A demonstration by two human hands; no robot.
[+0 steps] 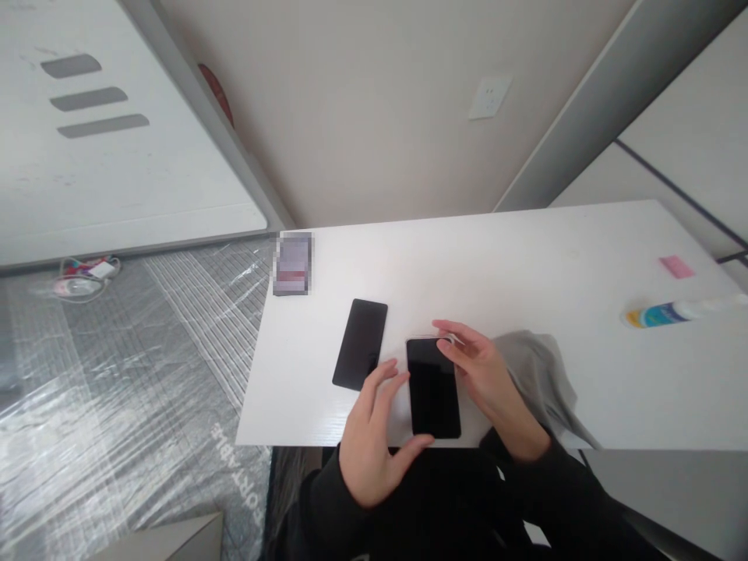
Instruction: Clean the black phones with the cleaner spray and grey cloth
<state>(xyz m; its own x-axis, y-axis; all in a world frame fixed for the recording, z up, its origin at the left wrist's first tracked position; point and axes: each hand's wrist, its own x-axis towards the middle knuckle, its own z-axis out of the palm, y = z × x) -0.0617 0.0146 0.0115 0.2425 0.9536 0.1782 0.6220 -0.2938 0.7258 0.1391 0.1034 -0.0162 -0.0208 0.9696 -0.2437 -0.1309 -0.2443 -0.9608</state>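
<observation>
The left hand (pixel 371 452) is spread, its thumb at the near edge of a black phone (pixel 433 393) and its fingertips by the left side. The right hand (pixel 482 365) curls thumb and fingers about the far right corner; I cannot tell whether it pinches. A second phone (pixel 361 339) lies on the tabletop (pixel 584 374) just beyond the left hand's fingers; a grey cloth (pixel 533 362) sits right of the right hand.

Perhaps an office, white desk (pixel 467 265), wall socket (pixel 490 98), plastic-sheeted floor (pixel 146 374)
</observation>
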